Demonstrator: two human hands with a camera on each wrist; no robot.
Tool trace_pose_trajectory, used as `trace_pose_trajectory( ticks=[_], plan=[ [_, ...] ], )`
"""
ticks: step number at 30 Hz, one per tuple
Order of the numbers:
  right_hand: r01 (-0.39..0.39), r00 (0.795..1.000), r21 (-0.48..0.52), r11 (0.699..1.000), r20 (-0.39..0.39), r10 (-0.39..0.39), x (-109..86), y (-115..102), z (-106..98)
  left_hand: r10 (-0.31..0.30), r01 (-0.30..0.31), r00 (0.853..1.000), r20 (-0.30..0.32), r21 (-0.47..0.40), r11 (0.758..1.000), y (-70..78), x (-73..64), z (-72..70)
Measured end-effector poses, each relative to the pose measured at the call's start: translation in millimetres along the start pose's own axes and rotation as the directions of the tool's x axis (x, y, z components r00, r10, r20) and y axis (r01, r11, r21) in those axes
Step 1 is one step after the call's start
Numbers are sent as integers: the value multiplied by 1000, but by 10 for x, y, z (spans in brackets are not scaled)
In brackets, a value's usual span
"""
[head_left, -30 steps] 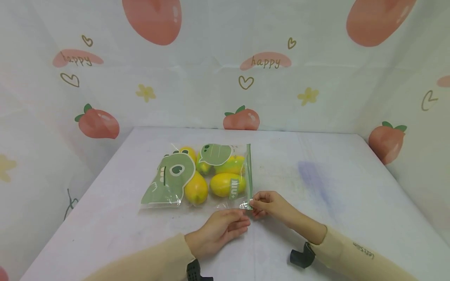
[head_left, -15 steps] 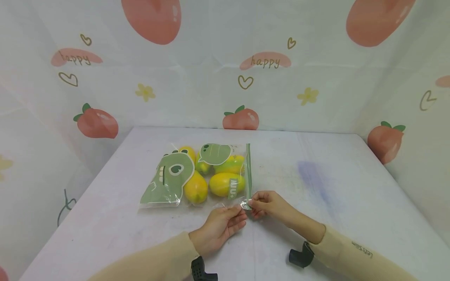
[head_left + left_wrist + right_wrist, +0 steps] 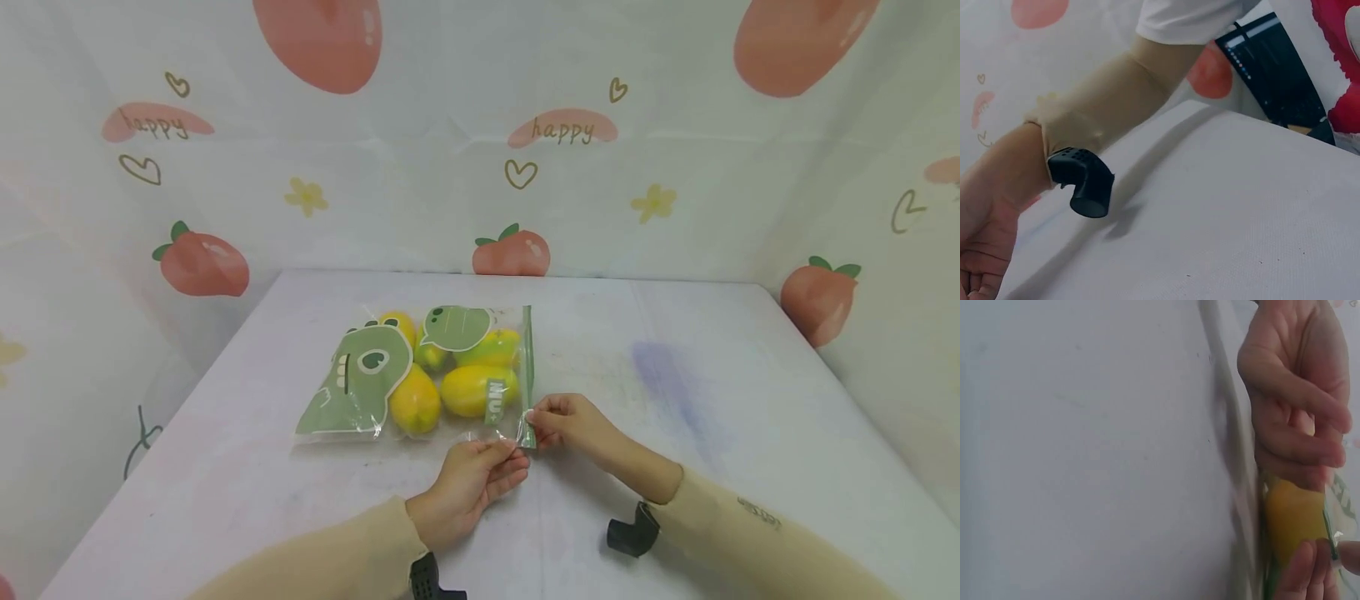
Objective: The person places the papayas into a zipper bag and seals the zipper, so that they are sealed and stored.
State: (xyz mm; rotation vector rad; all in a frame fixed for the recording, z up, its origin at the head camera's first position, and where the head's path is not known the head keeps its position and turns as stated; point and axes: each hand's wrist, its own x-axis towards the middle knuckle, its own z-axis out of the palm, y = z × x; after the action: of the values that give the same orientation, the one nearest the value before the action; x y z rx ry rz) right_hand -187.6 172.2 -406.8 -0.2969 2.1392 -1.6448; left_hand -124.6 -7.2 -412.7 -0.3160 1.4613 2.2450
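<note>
A clear zip bag (image 3: 352,387) with a green dinosaur print lies flat on the table, its green-edged opening to the right. Inside are several yellow-green fruits (image 3: 478,391). My left hand (image 3: 468,492) pinches the bag's near right corner between thumb and forefinger, with the other fingers loosely bent. Just above it, my right hand (image 3: 573,427) grips the green zip edge (image 3: 528,350) near its lower end. In the right wrist view, right fingertips (image 3: 1300,572) meet the thumb at that edge. The left wrist view catches only part of the right hand (image 3: 988,212).
A white table (image 3: 247,517) stretches around the bag, backed by a fruit-print cloth (image 3: 420,150). A dark cord (image 3: 142,437) hangs at the left edge. A black camera mount (image 3: 632,531) sits under the right wrist, and a dark screen (image 3: 1279,69) shows behind the arm.
My left hand has come up to the bag's corner and now pinches it. My right hand has slid slightly up along the green edge. The bag has barely shifted.
</note>
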Motion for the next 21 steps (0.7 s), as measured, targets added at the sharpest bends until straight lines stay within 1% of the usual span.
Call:
trace_pose_trajectory(
  ticks=[3,7,11,16,21],
  plan=[
    [-8,999,-25,1000,-34,7,77,-44,-22,14,-14,1000,-7,5,1000,-2,-8,-2],
    [-43,997,-65,997,-70,39,225,-116,-70,17,-17,1000,-26,2,1000,4,-24,-13],
    [-107,991,-99,989,-94,98,388,-193,-131,7,-7,999,-36,0,1000,16,-51,-28],
    [-181,977,-133,974,-137,163,601,-307,-217,-7,7,1000,-25,-4,1000,44,-88,-42],
    [-189,972,-116,975,-166,169,853,-387,-344,-15,14,1000,-19,-18,1000,56,-109,-29]
  ],
)
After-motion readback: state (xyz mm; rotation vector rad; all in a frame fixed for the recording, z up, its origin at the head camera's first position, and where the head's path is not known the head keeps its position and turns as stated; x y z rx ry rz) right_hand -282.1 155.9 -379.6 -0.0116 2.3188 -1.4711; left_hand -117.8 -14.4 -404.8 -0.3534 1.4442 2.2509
